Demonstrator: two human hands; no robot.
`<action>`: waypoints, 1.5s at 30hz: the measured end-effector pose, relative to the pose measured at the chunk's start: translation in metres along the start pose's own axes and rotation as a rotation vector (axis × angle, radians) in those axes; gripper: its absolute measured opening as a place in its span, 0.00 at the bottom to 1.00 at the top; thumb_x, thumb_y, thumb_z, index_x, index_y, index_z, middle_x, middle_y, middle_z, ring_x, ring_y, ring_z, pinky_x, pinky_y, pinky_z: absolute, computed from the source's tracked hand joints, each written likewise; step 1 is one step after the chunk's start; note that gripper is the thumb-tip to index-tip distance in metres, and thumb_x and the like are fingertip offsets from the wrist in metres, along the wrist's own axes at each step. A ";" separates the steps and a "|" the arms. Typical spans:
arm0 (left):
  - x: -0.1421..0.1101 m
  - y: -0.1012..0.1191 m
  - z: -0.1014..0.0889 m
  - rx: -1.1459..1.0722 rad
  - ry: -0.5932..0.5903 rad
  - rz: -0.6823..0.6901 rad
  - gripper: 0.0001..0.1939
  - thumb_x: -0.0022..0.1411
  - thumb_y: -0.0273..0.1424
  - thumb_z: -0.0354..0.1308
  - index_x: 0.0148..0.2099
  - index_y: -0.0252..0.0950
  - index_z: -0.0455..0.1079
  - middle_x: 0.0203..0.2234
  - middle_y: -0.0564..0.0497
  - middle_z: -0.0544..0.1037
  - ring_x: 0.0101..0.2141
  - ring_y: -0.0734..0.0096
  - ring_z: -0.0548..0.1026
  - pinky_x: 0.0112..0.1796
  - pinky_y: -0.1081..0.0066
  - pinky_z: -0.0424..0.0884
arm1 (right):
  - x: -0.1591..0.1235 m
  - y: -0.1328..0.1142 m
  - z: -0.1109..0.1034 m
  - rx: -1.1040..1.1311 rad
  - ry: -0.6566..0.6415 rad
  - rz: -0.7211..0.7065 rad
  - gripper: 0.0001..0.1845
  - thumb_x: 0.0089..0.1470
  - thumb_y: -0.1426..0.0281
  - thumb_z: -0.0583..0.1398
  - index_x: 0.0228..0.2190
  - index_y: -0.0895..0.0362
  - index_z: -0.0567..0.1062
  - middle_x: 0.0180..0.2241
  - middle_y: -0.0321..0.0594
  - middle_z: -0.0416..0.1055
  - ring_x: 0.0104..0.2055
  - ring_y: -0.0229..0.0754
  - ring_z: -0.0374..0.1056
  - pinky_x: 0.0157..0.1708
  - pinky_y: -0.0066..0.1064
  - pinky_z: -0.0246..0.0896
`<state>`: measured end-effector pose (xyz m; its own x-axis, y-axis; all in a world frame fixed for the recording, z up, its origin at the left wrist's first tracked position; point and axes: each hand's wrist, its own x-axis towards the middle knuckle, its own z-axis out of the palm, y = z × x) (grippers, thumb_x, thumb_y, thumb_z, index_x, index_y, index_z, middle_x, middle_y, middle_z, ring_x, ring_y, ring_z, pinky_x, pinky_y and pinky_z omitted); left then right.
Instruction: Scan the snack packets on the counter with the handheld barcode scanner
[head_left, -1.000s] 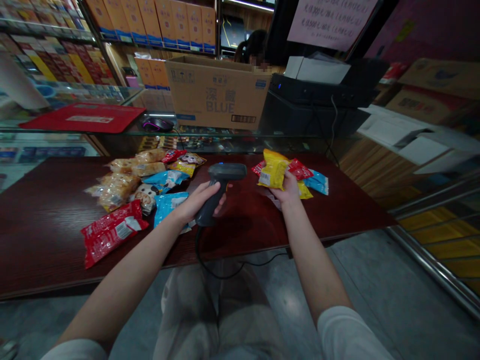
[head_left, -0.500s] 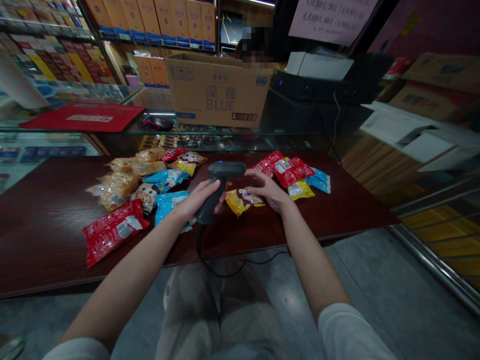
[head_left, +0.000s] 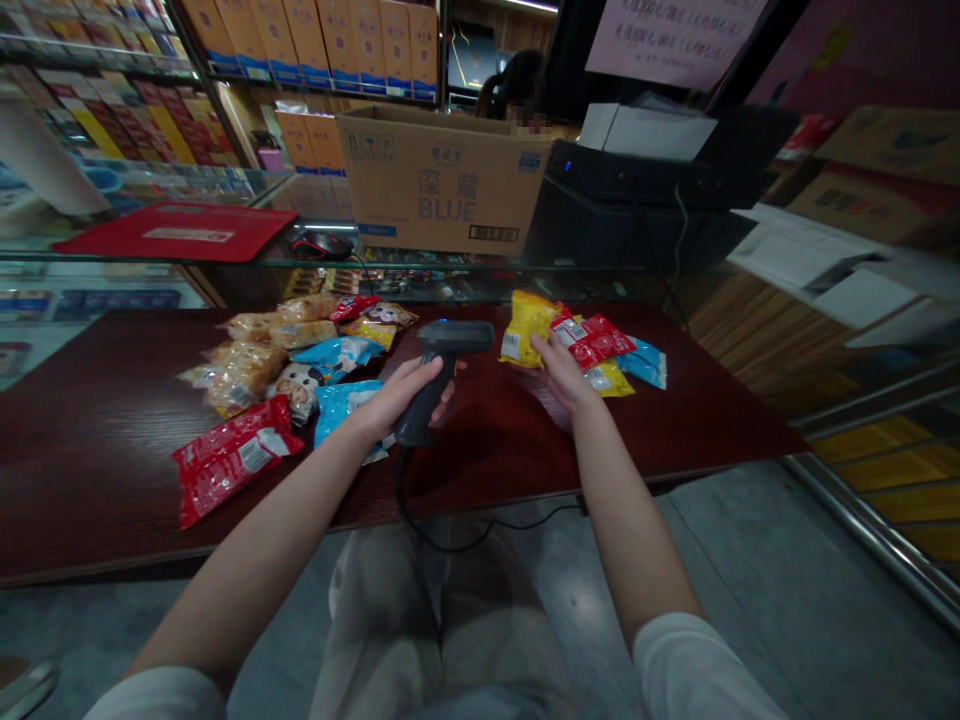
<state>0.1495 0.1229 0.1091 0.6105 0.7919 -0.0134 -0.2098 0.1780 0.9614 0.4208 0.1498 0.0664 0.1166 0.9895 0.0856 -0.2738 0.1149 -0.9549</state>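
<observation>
My left hand (head_left: pixel 411 398) is closed round the handle of a dark barcode scanner (head_left: pixel 454 337), its head turned to the right. A cable runs down from the handle over the table's front edge. My right hand (head_left: pixel 559 370) grips a yellow snack packet (head_left: pixel 528 325), raised upright off the table with a white label patch facing the scanner. Just behind that hand lie red packets (head_left: pixel 600 342), a blue packet (head_left: pixel 646 363) and another yellow packet (head_left: pixel 609 379). Left of the scanner are blue packets (head_left: pixel 346 408), a red packet (head_left: pixel 234 458) and clear-wrapped bread (head_left: pixel 244 372).
A cardboard box (head_left: pixel 446 195) stands on the glass counter behind the dark red table (head_left: pixel 480 465). A computer mouse (head_left: pixel 321 245) and a red mat (head_left: pixel 180 232) lie left of it, a black machine (head_left: pixel 645 180) to its right. Part of a person's head shows behind the box.
My right hand has picked up the yellow packet from the table, turned it over and moved it up and right. My left hand holds the scanner in nearly the same place.
</observation>
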 end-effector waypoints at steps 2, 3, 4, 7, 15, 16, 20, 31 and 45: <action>0.000 0.000 0.000 -0.007 0.000 -0.003 0.36 0.53 0.54 0.65 0.51 0.29 0.67 0.21 0.56 0.70 0.16 0.77 0.67 0.18 0.75 0.61 | 0.000 -0.007 0.001 0.165 0.012 0.114 0.14 0.54 0.62 0.66 0.42 0.51 0.76 0.44 0.37 0.79 0.45 0.45 0.76 0.48 0.47 0.75; 0.000 0.000 0.000 -0.009 0.000 -0.003 0.36 0.53 0.54 0.65 0.51 0.29 0.67 0.21 0.56 0.70 0.16 0.77 0.67 0.18 0.75 0.61 | -0.001 -0.009 0.002 0.217 0.003 0.157 0.13 0.55 0.61 0.65 0.42 0.52 0.76 0.43 0.39 0.80 0.44 0.46 0.77 0.46 0.48 0.77; 0.000 -0.001 0.000 -0.010 0.000 -0.003 0.36 0.54 0.54 0.65 0.51 0.29 0.67 0.21 0.56 0.70 0.16 0.77 0.67 0.18 0.75 0.60 | -0.001 -0.011 0.002 0.251 -0.005 0.185 0.13 0.56 0.62 0.64 0.42 0.52 0.75 0.43 0.40 0.80 0.44 0.47 0.78 0.44 0.48 0.77; 0.001 -0.002 0.000 -0.005 0.008 0.002 0.34 0.55 0.54 0.65 0.49 0.29 0.67 0.21 0.56 0.69 0.16 0.77 0.67 0.18 0.74 0.60 | -0.003 -0.012 0.005 0.270 -0.013 0.190 0.15 0.54 0.65 0.66 0.44 0.51 0.75 0.43 0.39 0.81 0.45 0.48 0.78 0.43 0.48 0.78; 0.002 -0.004 0.003 0.003 0.045 0.007 0.32 0.53 0.55 0.65 0.44 0.31 0.66 0.20 0.57 0.69 0.16 0.78 0.66 0.17 0.75 0.59 | -0.007 -0.012 0.009 0.156 -0.058 0.121 0.27 0.46 0.73 0.70 0.47 0.47 0.71 0.40 0.32 0.80 0.43 0.44 0.78 0.45 0.43 0.79; 0.002 -0.004 0.003 0.004 0.046 0.014 0.31 0.53 0.55 0.65 0.43 0.31 0.66 0.19 0.57 0.69 0.16 0.78 0.66 0.17 0.75 0.59 | -0.007 -0.012 0.008 0.144 -0.069 0.120 0.28 0.45 0.73 0.70 0.48 0.47 0.71 0.41 0.33 0.80 0.45 0.45 0.78 0.47 0.44 0.78; 0.001 -0.005 0.004 -0.002 0.046 0.031 0.29 0.55 0.53 0.64 0.42 0.32 0.66 0.19 0.57 0.69 0.16 0.78 0.66 0.17 0.75 0.60 | -0.006 -0.010 0.008 0.097 -0.088 0.119 0.29 0.44 0.71 0.71 0.48 0.46 0.72 0.45 0.34 0.80 0.51 0.49 0.76 0.50 0.50 0.76; 0.000 -0.006 0.004 0.053 0.049 0.040 0.29 0.54 0.54 0.64 0.41 0.34 0.65 0.21 0.57 0.69 0.16 0.78 0.67 0.18 0.75 0.61 | -0.004 -0.005 0.004 -0.057 -0.102 0.037 0.27 0.47 0.58 0.69 0.48 0.46 0.70 0.49 0.36 0.77 0.53 0.48 0.74 0.52 0.48 0.73; 0.009 0.090 -0.071 0.451 0.189 -0.013 0.24 0.47 0.48 0.66 0.35 0.36 0.65 0.22 0.53 0.72 0.20 0.72 0.71 0.22 0.71 0.68 | -0.002 -0.012 -0.026 -1.342 0.608 -0.296 0.31 0.55 0.55 0.57 0.54 0.61 0.70 0.54 0.58 0.71 0.55 0.61 0.63 0.56 0.54 0.51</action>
<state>0.0820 0.1872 0.1760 0.4526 0.8910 -0.0360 0.1744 -0.0489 0.9835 0.4489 0.1444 0.0703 0.4697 0.7204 0.5102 0.8446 -0.1985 -0.4973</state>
